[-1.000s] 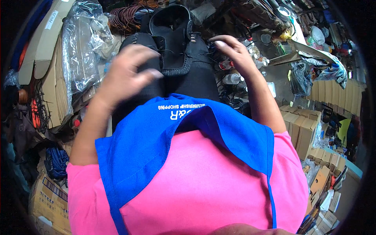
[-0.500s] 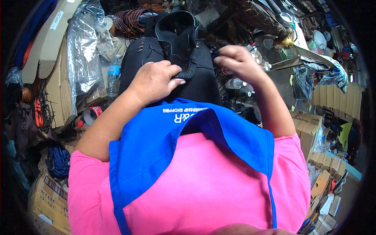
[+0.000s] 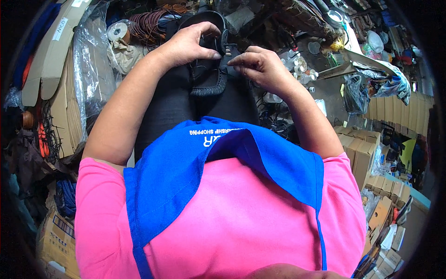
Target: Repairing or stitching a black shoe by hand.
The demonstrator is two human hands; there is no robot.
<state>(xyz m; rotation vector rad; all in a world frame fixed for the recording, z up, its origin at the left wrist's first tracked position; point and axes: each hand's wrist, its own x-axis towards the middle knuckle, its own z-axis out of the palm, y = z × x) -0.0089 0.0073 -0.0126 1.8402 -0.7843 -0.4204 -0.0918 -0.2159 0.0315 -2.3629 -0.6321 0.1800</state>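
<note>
A black shoe upper (image 3: 209,87) lies across my lap on dark trousers, its stitched toe edge toward me and its open collar away from me. My left hand (image 3: 191,46) grips the collar edge, with the fingers bent over it and the thumb on the near side. Just right of the shoe, my right hand (image 3: 262,67) is closed in a pinch, thumb and forefinger pointing at the shoe's side. Whatever sits between those fingertips is too small to make out. A blue apron (image 3: 176,186) covers my front.
Clear plastic sheeting (image 3: 95,69) and cardboard (image 3: 49,60) stand to the left. Beyond the shoe lie a coil of brown cord (image 3: 151,25) and a white spool (image 3: 118,31). Small bottles (image 3: 299,67) stand to the right, with cardboard boxes (image 3: 360,146) nearer me.
My left hand has moved from the toe edge up to the collar. My right hand has come in from the right, closer to the shoe and slightly nearer me.
</note>
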